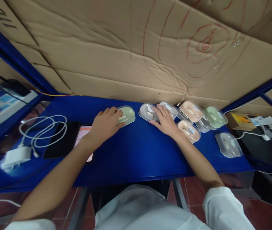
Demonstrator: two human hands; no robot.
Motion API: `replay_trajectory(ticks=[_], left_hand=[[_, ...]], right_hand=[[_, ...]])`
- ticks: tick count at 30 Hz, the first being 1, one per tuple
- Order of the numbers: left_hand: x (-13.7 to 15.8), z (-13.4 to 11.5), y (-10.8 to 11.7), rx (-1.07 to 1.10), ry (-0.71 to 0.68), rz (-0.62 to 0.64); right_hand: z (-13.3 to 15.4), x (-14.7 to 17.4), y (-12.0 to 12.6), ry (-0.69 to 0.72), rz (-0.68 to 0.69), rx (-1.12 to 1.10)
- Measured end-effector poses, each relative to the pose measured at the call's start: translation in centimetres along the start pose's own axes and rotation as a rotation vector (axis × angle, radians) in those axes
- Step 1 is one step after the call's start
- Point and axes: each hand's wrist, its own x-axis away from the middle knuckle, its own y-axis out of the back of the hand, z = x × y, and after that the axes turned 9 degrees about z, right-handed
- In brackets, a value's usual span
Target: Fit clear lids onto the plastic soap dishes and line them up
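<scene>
My left hand (107,124) lies over the left end of a clear plastic pack holding a pale green oval item (127,114). Its fingers bend over the top and the thumb is at the near edge, closed on the pack. To the right, my right hand (166,121) has its fingers stretched out and apart. Its fingertips and thumb reach the right side of a similar grey pack (147,111), which lies flat on the table. Another grey pack (170,109) is partly hidden behind those fingers. I cannot make out what kind of item the packs hold.
More packs cluster at right: peach (191,111), a nearer peach (189,131), green (215,117), grey (229,145). Left on the blue table (131,156) lie a phone (84,131), a white charger (18,156) and its coiled cable (47,127). Cardboard (116,60) stands behind.
</scene>
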Motion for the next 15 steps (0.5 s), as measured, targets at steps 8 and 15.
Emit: replay_trajectory(ticks=[8, 15], left_hand=[[-1.0, 0.6, 0.0, 0.081, 0.091, -0.046], [0.4, -2.1, -2.4, -0.007, -0.058, -0.103]], right_hand=[[-1.1, -2.6, 2.2, 0.074, 0.141, -0.066], [3.6, -2.4, 4.5, 0.015, 0.143, 0.14]])
